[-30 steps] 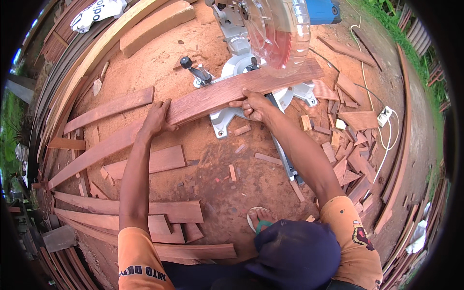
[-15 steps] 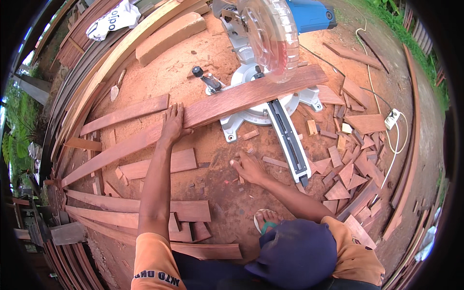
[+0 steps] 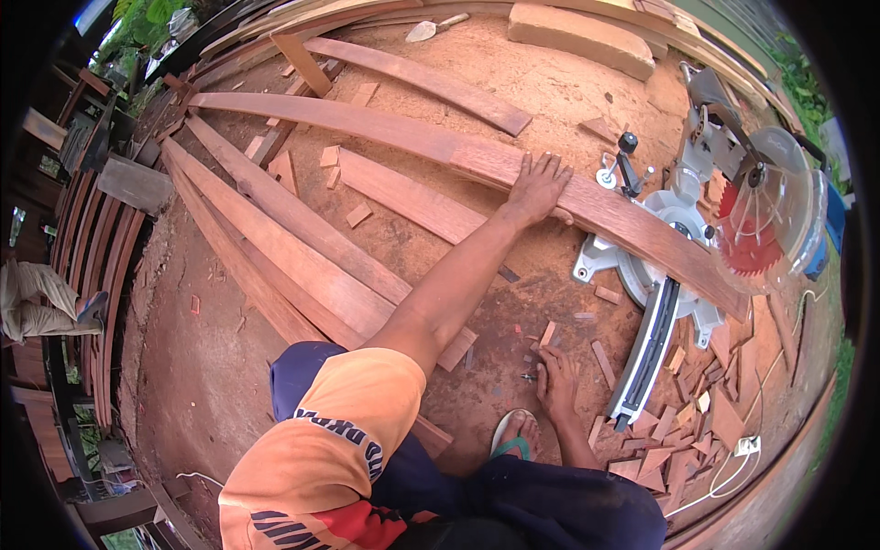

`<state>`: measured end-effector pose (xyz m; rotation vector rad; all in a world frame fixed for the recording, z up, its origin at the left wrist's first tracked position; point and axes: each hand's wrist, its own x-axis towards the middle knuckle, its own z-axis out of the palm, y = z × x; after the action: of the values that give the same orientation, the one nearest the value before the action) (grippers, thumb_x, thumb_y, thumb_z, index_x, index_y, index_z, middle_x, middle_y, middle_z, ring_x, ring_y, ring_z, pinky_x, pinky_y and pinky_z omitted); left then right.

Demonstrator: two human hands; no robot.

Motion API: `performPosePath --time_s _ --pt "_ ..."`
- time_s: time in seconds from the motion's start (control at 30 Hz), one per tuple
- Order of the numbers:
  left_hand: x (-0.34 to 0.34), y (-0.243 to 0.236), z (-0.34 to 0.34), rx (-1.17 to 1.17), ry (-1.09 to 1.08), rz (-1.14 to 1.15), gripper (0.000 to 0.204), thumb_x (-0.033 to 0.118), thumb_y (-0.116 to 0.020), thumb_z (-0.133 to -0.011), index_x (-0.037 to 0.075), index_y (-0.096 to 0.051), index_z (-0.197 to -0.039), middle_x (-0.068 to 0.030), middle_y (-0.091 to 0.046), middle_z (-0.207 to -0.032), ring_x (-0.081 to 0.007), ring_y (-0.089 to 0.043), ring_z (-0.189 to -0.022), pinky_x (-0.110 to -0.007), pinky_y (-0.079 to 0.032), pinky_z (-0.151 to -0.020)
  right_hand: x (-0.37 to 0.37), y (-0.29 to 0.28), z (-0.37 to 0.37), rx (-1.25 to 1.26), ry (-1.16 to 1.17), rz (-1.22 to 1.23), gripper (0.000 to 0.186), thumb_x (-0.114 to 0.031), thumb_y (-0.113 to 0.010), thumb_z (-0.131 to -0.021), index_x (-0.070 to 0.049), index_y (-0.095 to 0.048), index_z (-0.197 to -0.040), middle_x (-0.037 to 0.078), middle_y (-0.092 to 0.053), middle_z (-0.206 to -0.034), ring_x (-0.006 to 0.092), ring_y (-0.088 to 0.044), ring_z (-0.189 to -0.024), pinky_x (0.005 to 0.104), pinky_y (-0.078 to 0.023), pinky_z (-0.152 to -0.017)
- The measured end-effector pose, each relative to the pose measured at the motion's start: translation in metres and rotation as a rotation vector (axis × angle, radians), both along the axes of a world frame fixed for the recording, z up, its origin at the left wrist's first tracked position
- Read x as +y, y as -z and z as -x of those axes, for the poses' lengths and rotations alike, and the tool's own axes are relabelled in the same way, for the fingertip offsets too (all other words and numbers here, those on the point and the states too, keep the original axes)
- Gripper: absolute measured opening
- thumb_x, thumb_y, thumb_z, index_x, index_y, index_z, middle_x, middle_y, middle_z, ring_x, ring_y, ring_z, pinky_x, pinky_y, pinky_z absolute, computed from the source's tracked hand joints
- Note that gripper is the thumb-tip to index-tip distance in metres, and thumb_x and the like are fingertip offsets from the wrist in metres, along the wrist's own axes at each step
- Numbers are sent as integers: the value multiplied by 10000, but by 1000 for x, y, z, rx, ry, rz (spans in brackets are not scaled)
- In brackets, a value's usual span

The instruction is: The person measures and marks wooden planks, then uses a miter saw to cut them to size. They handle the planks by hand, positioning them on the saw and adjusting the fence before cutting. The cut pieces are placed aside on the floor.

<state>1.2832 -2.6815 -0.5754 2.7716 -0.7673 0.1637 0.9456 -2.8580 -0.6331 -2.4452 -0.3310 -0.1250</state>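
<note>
A long reddish-brown wooden plank runs from the far left to the saw on the right, lying across its base. My left hand holds it near the middle, fingers over the top and thumb at the near edge. The miter saw has a clear guard and a red blade, which is beside the plank's right end. My right hand is low over the ground near my foot, fingers loosely bent and apart. Close to it lie a small wood offcut and a tiny dark thing I cannot make out.
More planks fan out at left. Short offcuts are heaped at lower right, beside a white power socket with its cable. A thick timber block and a trowel lie on sawdust at the back. Another person's legs show far left.
My view has turned left, so the saw now appears farther right. My left hand stays on the plank. My right hand remains low over the ground beside the saw.
</note>
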Motion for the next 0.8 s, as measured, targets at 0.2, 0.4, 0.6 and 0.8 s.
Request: performPosePath --time_s 0.2,0.4,0.6,0.8 --pt "1 1 -1 57 -20 -3 1115 666 -774 -701 107 -386 -1584 -208 -354 -1634 -382 -240 -1555 -615 -130 -1259 -69 -173 -76 -534 175 89 312 -33 -692 -925 -41 -663 -1236 161 -672 -1229 338 -639 -1151 436 -488 -1000" --pt "-1 -7 5 31 -27 -56 1133 683 -758 -689 109 -378 -1590 -236 -343 -1630 -402 -242 -1549 -619 -167 -1247 -183 -418 -166 -1047 408 421 420 -347 -648 -1027 -46 -665 -1318 129 -695 -1256 250 -662 -1091 385 -490 -989" --pt "-9 -9 3 38 -22 -51 1129 691 -744 -694 113 -379 -1593 -230 -348 -1630 -394 -245 -1549 -604 -150 -1257 -258 -443 -207 -346 328 765 687 -613 -512 -994 -71 -571 -1412 194 -635 -1357 342 -610 -1238 442 -461 -1061" --pt "-1 -8 3 40 -24 -45 1133 690 -744 -692 115 -375 -1596 -217 -348 -1634 -380 -244 -1552 -600 -138 -1263 -254 -422 -157 -244 344 477 862 -670 -614 -925 -23 -530 -1488 267 -625 -1386 366 -603 -1295 445 -466 -1082"
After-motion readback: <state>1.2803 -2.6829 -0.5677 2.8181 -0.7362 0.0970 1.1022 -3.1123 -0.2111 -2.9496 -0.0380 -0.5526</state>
